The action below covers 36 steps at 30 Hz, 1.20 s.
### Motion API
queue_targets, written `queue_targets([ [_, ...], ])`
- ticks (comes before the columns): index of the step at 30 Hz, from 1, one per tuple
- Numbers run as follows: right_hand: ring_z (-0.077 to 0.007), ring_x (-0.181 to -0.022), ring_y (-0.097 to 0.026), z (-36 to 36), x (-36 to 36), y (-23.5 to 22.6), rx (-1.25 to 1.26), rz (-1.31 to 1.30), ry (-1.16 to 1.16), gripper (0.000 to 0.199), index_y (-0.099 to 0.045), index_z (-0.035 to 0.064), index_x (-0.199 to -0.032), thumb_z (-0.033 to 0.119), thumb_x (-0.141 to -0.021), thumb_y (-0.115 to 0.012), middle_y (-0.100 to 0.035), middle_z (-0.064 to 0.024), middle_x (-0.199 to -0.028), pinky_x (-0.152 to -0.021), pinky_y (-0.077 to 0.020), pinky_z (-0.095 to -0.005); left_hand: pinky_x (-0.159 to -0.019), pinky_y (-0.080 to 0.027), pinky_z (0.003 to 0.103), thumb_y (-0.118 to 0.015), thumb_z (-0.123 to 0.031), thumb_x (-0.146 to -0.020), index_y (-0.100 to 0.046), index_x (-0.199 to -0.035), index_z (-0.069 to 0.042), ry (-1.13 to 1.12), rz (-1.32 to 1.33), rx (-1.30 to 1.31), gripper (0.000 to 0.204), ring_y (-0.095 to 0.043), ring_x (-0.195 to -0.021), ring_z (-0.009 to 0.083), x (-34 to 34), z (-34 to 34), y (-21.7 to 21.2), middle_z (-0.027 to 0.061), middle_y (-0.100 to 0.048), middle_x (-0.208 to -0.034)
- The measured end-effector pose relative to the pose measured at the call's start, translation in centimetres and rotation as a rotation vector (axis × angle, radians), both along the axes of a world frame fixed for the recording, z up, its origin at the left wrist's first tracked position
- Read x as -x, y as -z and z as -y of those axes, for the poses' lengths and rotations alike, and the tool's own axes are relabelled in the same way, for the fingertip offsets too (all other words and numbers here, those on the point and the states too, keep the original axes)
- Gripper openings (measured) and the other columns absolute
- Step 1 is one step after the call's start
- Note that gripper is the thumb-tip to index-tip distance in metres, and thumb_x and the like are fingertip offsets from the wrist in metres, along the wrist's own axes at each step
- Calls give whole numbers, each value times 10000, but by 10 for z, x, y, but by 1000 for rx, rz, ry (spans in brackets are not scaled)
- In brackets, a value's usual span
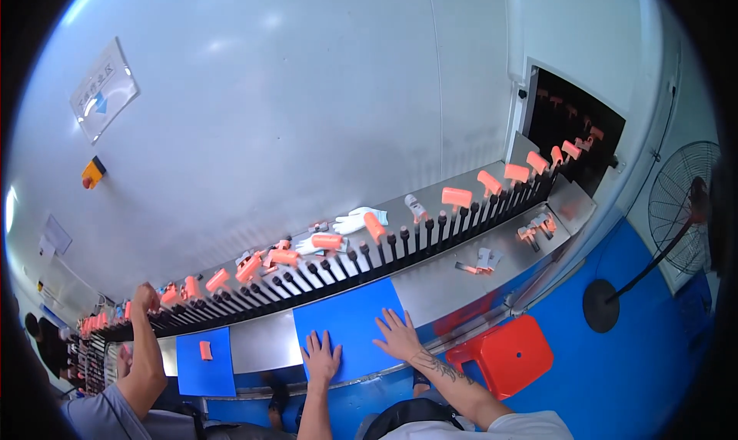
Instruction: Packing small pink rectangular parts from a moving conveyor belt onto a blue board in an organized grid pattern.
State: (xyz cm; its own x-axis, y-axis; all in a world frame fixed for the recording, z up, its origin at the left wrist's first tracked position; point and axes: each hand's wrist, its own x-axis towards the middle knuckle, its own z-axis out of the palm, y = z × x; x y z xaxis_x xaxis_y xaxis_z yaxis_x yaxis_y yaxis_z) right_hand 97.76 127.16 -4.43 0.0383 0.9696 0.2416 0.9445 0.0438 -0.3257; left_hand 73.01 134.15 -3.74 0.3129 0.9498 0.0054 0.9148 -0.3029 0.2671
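Note:
My left hand (321, 358) lies palm down at the near edge of a blue mat (350, 317), fingers spread and holding nothing. On the mat's right edge rests my right hand (397, 335), also flat with its fingers apart. Beyond the mat runs a row of black upright pegs (392, 244), some topped with orange T-shaped parts. Closest to my hands on the pegs are an orange part (374, 228) tilted upright and another orange part (327, 242) lying sideways. A grey part (415, 207) sits farther right on the row.
White gloves (360, 221) lie behind the pegs. Loose orange and grey parts (480, 263) rest on the metal bench at right. A co-worker's arm (146, 348) reaches to the row at left, beside another blue mat (192, 375). A red stool (503, 355) and fan (684, 209) stand right.

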Motion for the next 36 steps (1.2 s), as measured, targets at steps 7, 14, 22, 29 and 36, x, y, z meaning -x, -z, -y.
queue_targets([
  [7, -353, -1432, -329, -45, -14, -32, -7, -96, 32, 612, -536, 74, -1386, 432, -899, -633, -407, -202, -1502, -1168, -205, -583, -1159, -36, 656, -526, -496, -947, -387, -1512, -131, -50, -18, 99, 687, -180, -1487, 414, -21, -43, -23, 229, -225, -1605],
  [14, -381, -1028, -605, -132, -110, -196, -726, -190, 353, 200, -643, -13, -1107, 47, -931, -570, -633, -197, -1086, -855, -507, -452, -836, -504, 459, -626, -256, -950, -613, -1172, 70, 125, 604, -182, 395, -634, -952, 419, -93, -138, -188, 262, -660, -1024],
  [22, -354, -810, -656, -187, -70, -195, -642, 136, 424, 260, -688, -8, -1053, 208, -959, -577, -676, -175, -925, -766, -525, -443, -656, -541, 481, -716, -263, -863, -669, -810, -6, 247, 179, -320, 266, -678, -730, 399, -45, -233, -228, 222, -675, -744],
  [29, -378, -882, -676, -228, 1, -218, -302, -66, 308, 269, -691, -12, -890, 255, -857, -692, -698, -200, -869, -799, -524, -469, -751, -543, 459, -822, -233, -719, -724, -838, -16, 207, 76, -187, 266, -684, -798, 360, 19, -259, -239, 189, -700, -808],
  [36, -370, -792, -686, -254, 14, -245, 113, 43, 177, 346, -707, -25, -881, 260, -715, -809, -700, -207, -810, -707, -537, -461, -686, -539, 458, -815, -235, -750, -718, -802, 15, 220, 65, -267, 273, -682, -751, 376, 65, -282, -226, 204, -685, -753],
])
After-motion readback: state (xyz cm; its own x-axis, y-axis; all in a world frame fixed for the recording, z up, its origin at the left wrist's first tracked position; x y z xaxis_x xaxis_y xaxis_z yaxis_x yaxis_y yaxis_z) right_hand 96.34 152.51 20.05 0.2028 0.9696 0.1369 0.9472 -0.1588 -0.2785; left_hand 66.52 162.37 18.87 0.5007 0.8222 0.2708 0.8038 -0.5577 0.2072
